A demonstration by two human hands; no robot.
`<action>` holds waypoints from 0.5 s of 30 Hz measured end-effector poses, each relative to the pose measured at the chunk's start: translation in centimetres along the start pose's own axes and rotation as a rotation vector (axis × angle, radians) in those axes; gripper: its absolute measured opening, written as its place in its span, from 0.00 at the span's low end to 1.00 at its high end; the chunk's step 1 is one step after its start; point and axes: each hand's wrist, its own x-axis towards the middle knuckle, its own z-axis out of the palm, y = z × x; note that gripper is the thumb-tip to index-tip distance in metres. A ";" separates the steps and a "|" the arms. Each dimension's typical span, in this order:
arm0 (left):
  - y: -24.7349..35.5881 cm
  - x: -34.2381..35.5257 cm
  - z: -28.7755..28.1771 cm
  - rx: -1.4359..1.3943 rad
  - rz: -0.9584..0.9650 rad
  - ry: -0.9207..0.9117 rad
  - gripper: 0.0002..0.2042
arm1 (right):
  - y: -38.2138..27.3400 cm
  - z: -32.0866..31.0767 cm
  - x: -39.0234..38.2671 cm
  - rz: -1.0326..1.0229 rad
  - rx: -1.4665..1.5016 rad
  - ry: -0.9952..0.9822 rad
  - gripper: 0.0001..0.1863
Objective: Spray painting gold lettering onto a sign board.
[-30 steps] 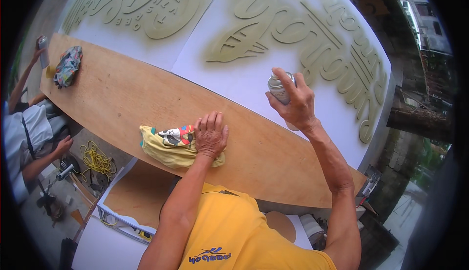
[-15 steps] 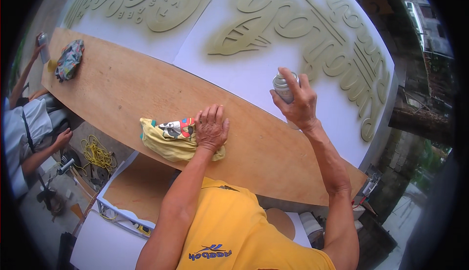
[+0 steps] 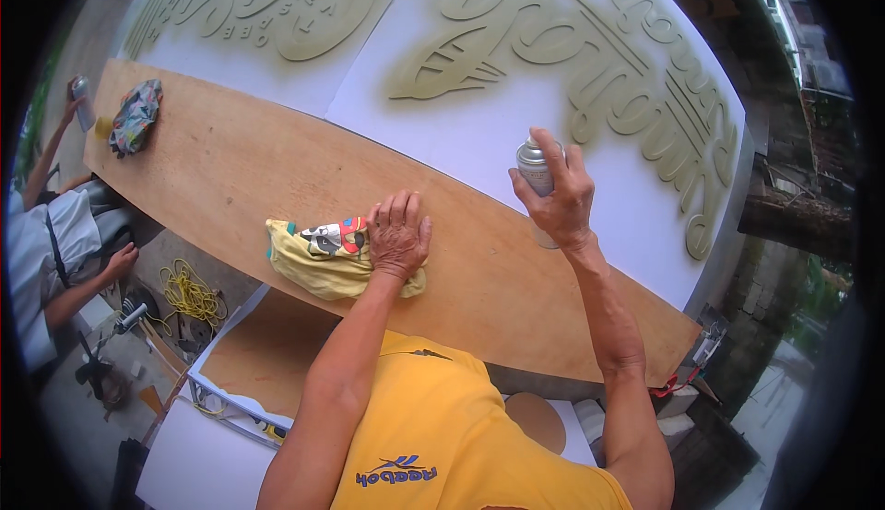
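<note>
Right hand (image 3: 567, 192) has drifted slightly bodyward against the white panel (image 3: 415, 146), spray can (image 3: 535, 171) still in it; the rest is mostly head tilt. Coating on the raised lettering (image 3: 590, 95) looks the same, so no visible progress across these frames. Can is above the panel's near edge, nozzle up, fingers wrapped round it, index over the top; whether the nozzle is pressed, can't tell. Left hand (image 3: 398, 236) unmoved: palm down, fingers extended side by side, over the right end of the yellow cloth (image 3: 309, 261), fingertips past it toward bare wood. Materials: shiny metal can; soft crumpled cloth with cartoon print; long plywood board (image 3: 203, 169), tan, faintly grained; smooth white panel; matte olive letters, curvy cutouts, plus a leaf-like shape (image 3: 419, 84) with slits, hazy overspray around.
</note>
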 end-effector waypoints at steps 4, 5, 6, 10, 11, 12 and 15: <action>0.1 0.1 0.3 -0.004 0.008 0.007 0.28 | -0.3 0.6 -0.4 -0.024 -0.009 -0.001 0.36; 0.0 0.1 0.3 0.000 0.014 0.004 0.28 | 0.2 0.4 0.1 -0.013 0.003 0.045 0.36; -0.1 0.0 0.3 0.000 0.012 0.011 0.28 | 0.5 0.1 -0.1 -0.006 0.003 0.051 0.36; -0.3 0.2 0.5 0.001 0.018 0.022 0.28 | -1.2 -3.2 -1.5 0.424 0.396 0.408 0.36; -0.3 0.2 0.6 -0.011 0.041 0.024 0.28 | -1.3 -4.4 -2.4 0.444 0.396 0.509 0.37; -0.2 0.2 0.7 -0.006 0.030 0.024 0.28 | -1.4 -5.3 -3.2 0.408 0.447 0.652 0.38; -0.5 -0.1 0.8 -0.022 0.031 0.017 0.28 | -4.3 -8.6 -5.2 0.381 0.652 0.925 0.40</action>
